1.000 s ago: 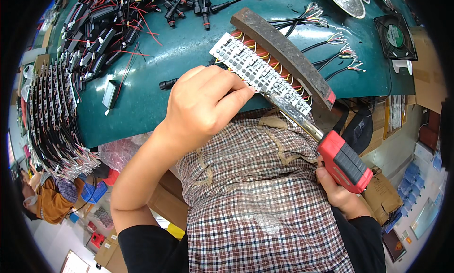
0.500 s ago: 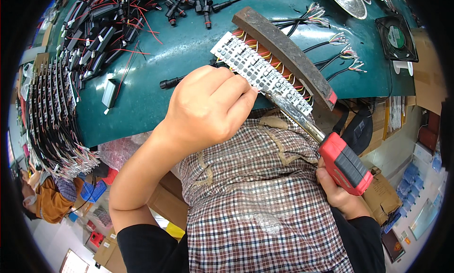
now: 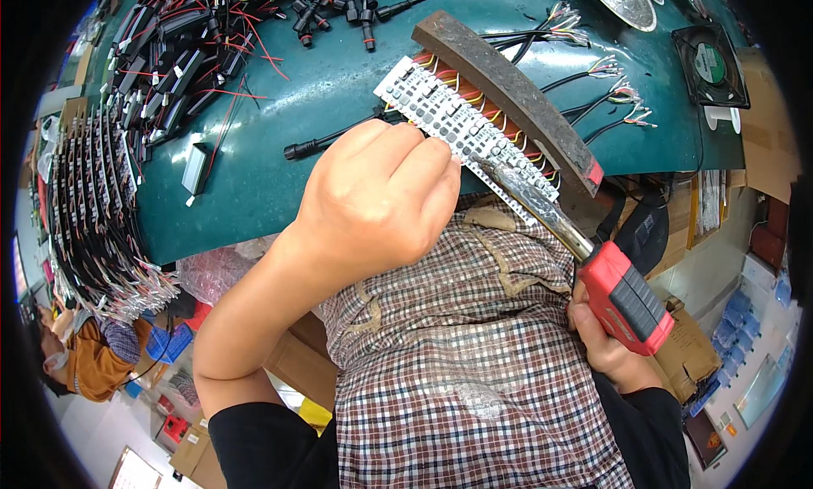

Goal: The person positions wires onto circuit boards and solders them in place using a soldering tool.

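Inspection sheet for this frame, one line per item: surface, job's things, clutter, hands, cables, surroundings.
Surface: dark green bench top, its near edge by the person's checked shirt.
Job's things: white LED strip board lying along a rusty brown bar; red-handled soldering iron, its metal shaft reaching onto the board.
Clutter: black modules with red wires at far left; stacked strip boards along the left edge; small black fan; metal dish.
Hands: left hand presses on the board; right hand grips the iron's handle.
Cables: black connector leads; multicoloured stripped wire ends.
Surroundings: cardboard boxes and blue bins below the bench.
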Demonstrator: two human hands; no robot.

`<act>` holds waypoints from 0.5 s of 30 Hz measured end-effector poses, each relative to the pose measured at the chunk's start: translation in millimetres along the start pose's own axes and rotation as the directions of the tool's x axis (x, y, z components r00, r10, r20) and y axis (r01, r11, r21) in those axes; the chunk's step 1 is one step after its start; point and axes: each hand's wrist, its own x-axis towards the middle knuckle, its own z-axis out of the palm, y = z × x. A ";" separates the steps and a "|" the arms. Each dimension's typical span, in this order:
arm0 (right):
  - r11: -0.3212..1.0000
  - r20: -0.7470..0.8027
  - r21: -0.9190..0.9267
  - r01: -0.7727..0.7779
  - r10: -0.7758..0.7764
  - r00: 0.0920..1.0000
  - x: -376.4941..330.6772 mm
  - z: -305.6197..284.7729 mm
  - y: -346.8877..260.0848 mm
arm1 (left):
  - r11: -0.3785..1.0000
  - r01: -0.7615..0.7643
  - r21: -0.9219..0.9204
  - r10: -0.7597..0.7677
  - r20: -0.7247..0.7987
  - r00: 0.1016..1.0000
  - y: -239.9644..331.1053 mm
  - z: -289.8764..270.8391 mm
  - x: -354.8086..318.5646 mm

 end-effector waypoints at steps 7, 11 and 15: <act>0.987 -0.063 0.108 -0.122 0.129 0.990 -8.6 3.3 1.5 | 0.990 0.036 -0.134 -0.037 -0.007 0.999 -13.5 2.0 -3.1; 0.984 -0.089 0.139 -0.113 0.126 0.988 -7.6 4.2 -1.0 | 0.975 0.077 -0.208 -0.089 -0.050 0.995 -13.8 9.6 -9.8; 0.989 -0.079 0.111 -0.095 0.105 0.991 -6.8 3.6 1.9 | 0.981 0.080 -0.179 -0.090 -0.050 0.995 -4.6 6.6 -7.0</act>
